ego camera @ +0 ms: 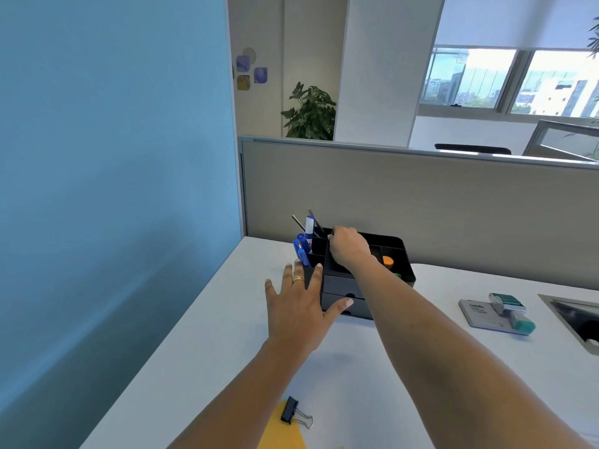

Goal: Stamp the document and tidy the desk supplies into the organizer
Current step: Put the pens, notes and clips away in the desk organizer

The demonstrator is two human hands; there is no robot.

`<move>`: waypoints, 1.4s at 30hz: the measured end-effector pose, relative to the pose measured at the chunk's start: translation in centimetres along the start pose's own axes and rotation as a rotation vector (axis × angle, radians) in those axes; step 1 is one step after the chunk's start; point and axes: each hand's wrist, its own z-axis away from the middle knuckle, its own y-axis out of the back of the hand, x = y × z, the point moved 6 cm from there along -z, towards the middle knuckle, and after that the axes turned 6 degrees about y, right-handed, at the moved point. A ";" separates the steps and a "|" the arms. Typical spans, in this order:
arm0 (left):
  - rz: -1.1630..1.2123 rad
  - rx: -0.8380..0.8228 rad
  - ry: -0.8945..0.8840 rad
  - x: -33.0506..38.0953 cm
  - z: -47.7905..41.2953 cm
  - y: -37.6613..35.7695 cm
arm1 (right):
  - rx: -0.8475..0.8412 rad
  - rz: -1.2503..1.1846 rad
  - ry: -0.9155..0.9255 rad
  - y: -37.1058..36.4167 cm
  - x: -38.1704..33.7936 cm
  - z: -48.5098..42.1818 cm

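Head view puts my right hand [348, 251] over the black organizer [400, 246]. Its fingers are curled downward and dip into a middle compartment near the back. The back of the hand hides the tips, so I cannot tell whether they pinch anything. My left hand [299, 306] lies open with fingers straight and spread. Its fingertips touch the organizer's front left corner and the thumb is against the lower drawer front, which I judge to be bracing the box.

Just beside my right fingers, on their left, the blue pens [302, 247] and a white-and-blue tube [310, 225] stand upright in the left compartments. To their right an orange piece [388, 261] sits in a right-hand compartment. So the tidying looks well under way.

Several things on the white desk [194, 351] are not yet put away. The black binder clip [291, 413] lies near the bottom edge, well apart from both hands, on a yellow sheet [282, 431]. That sheet may be the document, though too little of it shows to say, and I see no stamp mark on it. Off to the right, also well apart from my fingers, sit a flat case [478, 314] and a green-and-teal item [513, 314] resting on it, possibly the stamp. By my reckoning those and the clip remain to be put away, and I cannot confirm the stamping.
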 end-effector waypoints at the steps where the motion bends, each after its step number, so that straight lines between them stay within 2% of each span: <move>1: -0.001 -0.002 0.001 0.0 0.0 0.0 | -0.004 0.011 0.002 -0.1 -0.1 0.0; 16: -0.034 -0.027 -0.012 0.2 0.3 -0.2 | -0.030 -0.097 0.034 -0.1 -0.1 2.3; 21: -0.030 -0.050 -0.020 -0.1 0.5 0.1 | -0.036 -0.100 0.110 0.1 -0.2 4.8; 28: -0.064 -0.090 -0.034 -2.1 3.0 0.7 | -0.031 -0.029 0.170 -0.4 -0.7 10.8; 42: 0.018 -0.195 -0.016 -6.6 14.4 0.6 | -0.161 -0.209 0.163 -3.1 -2.5 25.5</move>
